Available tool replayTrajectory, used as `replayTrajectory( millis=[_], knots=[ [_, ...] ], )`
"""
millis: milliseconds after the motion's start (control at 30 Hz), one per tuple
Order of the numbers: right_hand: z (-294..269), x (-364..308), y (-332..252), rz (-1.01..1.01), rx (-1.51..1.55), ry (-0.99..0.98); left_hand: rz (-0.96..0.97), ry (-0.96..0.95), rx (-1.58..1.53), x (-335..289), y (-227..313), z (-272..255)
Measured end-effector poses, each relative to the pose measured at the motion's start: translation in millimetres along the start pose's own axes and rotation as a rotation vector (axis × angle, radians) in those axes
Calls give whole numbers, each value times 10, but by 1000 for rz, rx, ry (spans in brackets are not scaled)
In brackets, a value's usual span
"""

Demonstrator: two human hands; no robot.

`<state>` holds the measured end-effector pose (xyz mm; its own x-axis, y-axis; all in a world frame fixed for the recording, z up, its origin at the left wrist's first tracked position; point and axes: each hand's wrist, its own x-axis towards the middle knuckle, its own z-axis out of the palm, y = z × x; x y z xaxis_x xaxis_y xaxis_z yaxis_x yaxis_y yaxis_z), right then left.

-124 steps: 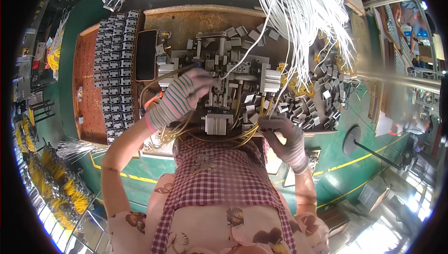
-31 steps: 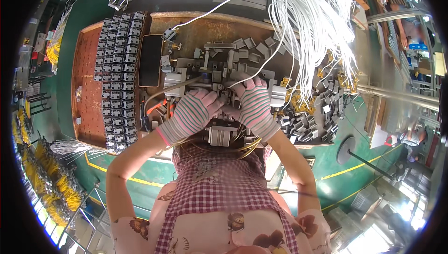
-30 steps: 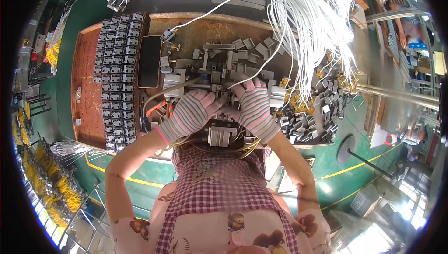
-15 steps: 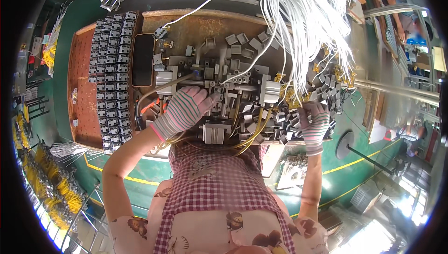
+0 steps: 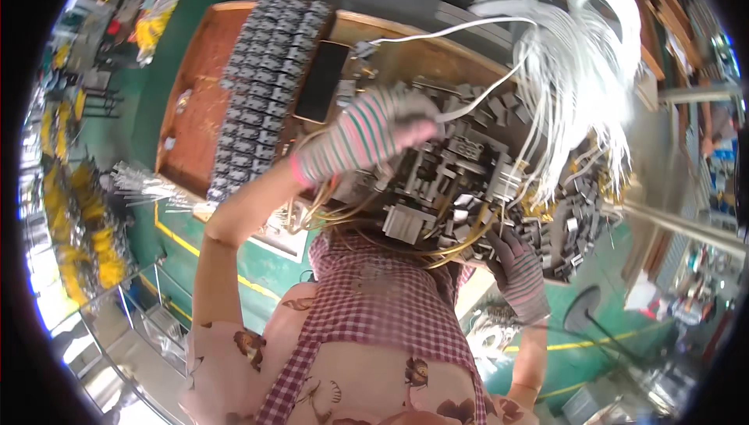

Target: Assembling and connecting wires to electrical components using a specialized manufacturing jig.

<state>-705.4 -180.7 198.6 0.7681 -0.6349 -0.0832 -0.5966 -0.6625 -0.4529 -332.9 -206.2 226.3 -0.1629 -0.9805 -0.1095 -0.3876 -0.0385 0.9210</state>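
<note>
My left hand (image 5: 370,132), in a striped knit glove, is raised over the metal fixture (image 5: 437,167) with thumb and fingers pinched together. The end of a white cable (image 5: 488,97) runs into that pinch; its tip is hidden by the fingers. My right hand (image 5: 521,277), gloved alike, is at the near edge of the bench, beside a pile of small grey metal housings (image 5: 573,226). Its fingers point at the loose pieces, bent and a little apart, with nothing visible between them. Yellowish air hoses (image 5: 460,249) curve past the fixture's near side.
A thick bundle of white cables (image 5: 577,74) hangs over the bench's right part. Rows of grey connector parts (image 5: 261,89) lie in a reddish-brown tray (image 5: 195,105) at left, beside a black flat rectangular device (image 5: 324,81). One cable ends in a connector (image 5: 363,49) behind the fixture.
My left hand has risen off the fixture and moved right to the white cable's end. My right hand has come nearer and left along the pile. The whole view has tilted.
</note>
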Motion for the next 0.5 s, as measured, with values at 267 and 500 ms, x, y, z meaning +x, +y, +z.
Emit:
replayTrajectory(
  millis=[267,500],
  knots=[
    [-11,322,77,-215,-44,198,-170,1133,401,-1242,-1883,-1977],
    [116,329,20,-26,96,444,-497,921,-210,-1863,-2967,-2094]
  ],
)
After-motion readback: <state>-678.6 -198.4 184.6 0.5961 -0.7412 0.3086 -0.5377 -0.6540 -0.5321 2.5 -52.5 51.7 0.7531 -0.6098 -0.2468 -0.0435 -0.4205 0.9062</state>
